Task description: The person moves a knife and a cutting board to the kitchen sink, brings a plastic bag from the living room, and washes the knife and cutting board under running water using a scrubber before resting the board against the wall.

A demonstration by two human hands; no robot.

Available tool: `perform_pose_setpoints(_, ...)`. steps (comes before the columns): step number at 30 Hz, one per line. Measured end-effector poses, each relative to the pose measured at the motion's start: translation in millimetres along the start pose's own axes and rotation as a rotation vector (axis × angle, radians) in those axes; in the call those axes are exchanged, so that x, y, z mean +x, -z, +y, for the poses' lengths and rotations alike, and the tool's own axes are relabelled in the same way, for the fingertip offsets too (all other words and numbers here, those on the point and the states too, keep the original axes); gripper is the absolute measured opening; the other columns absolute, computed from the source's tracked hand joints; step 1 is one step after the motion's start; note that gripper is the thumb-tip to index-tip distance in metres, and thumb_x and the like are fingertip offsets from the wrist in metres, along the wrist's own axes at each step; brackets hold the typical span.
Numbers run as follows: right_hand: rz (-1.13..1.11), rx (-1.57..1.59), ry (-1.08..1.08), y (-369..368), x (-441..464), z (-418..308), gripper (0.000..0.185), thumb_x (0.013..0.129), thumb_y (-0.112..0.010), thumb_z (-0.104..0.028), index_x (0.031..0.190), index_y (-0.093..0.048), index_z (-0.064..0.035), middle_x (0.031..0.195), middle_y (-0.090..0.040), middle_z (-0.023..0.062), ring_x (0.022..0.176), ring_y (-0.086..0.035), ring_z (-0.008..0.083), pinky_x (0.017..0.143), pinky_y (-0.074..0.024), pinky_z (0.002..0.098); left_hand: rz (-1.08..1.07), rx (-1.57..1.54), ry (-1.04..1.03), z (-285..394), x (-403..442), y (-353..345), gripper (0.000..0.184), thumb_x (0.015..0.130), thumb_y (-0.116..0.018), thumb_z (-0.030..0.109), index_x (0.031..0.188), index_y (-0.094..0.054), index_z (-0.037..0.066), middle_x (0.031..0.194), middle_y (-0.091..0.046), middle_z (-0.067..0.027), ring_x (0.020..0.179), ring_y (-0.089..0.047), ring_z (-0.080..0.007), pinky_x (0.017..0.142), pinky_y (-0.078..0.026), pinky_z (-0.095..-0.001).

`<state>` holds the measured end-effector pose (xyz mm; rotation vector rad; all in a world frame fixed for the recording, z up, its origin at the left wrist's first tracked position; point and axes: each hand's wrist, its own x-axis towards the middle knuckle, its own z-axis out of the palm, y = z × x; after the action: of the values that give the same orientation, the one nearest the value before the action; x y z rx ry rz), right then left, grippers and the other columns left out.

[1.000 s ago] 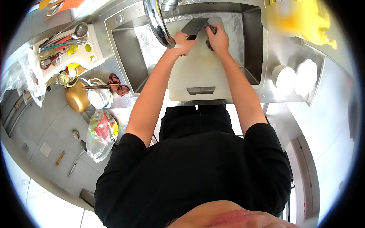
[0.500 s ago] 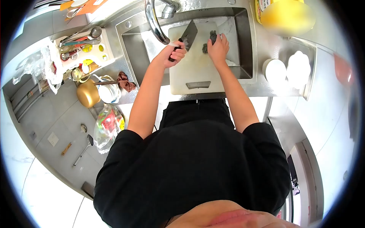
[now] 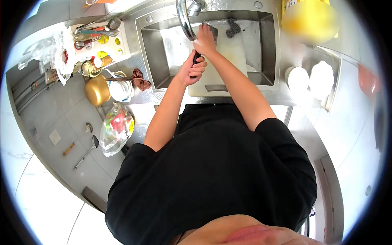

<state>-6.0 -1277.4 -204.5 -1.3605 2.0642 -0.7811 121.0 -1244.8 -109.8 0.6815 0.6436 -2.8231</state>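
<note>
My left hand (image 3: 193, 69) is closed around the black handle of a kitchen knife (image 3: 195, 61), low over the sink's left-middle part. My right hand (image 3: 206, 40) lies with fingers stretched out over the knife's broad blade, hiding most of it; part of the blade shows to the right of the fingers. Beneath them a pale cutting board (image 3: 224, 73) with a slot handle spans the sink. A dark grey, rough clump like a steel wool scrubber (image 3: 233, 28) rests near the sink's far side, apart from both hands.
The curved faucet (image 3: 184, 20) arches over the sink (image 3: 153, 61), close to my right hand. White bowls (image 3: 297, 79) stand on the right counter, a yellow container (image 3: 310, 20) behind them. At left are a utensil tray (image 3: 98, 45), a golden pot (image 3: 97, 90) and a brown cloth (image 3: 141, 79).
My right hand has let go of the dark clump and moved left onto the knife blade. The clump now lies farther back. My left hand still holds the knife, now lower.
</note>
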Motion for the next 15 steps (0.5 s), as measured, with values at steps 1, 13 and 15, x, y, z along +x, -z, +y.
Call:
perform_pose_setpoints(1,-0.024,-0.019,-0.036,-3.6,7.2,4.2,0.083,0.102,-0.039,-0.059,0.147,-0.040,0.0104,0.158,-0.035,0.0275,0.149,-0.030,0.0404,0.124,-0.0216,0.0446,0.011,-0.018,-0.021,-3.9,-2.7,0.0,0.053,0.105,-0.043,0.057,0.083,-0.044,0.009,0.061,-0.033,0.0012,0.040,-0.030,-0.0061,0.030,-0.026,-0.0206)
perform_pose_setpoints(13,-0.185,0.036,-0.088,-0.1,-19.4,-1.6,0.084,0.100,-0.044,-0.060,0.158,-0.028,-0.0010,0.166,-0.021,0.0233,0.154,-0.017,0.0400,0.126,-0.0166,0.0439,-0.080,-0.083,-0.090,-15.8,-19.3,15.3,0.053,0.105,-0.042,0.058,0.083,-0.044,0.010,0.059,-0.033,0.0025,0.039,-0.028,-0.0050,0.029,-0.025,-0.0196)
perform_pose_setpoints(15,-0.242,0.043,-0.114,-10.2,-18.5,4.9,0.081,0.100,-0.042,-0.063,0.161,-0.029,-0.0119,0.168,-0.017,0.0201,0.155,-0.017,0.0384,0.126,-0.0142,0.0453,-0.052,-0.072,-0.095,-15.2,-19.3,13.6,0.053,0.105,-0.042,0.059,0.083,-0.044,0.010,0.060,-0.033,0.0025,0.039,-0.028,-0.0050,0.029,-0.025,-0.0194)
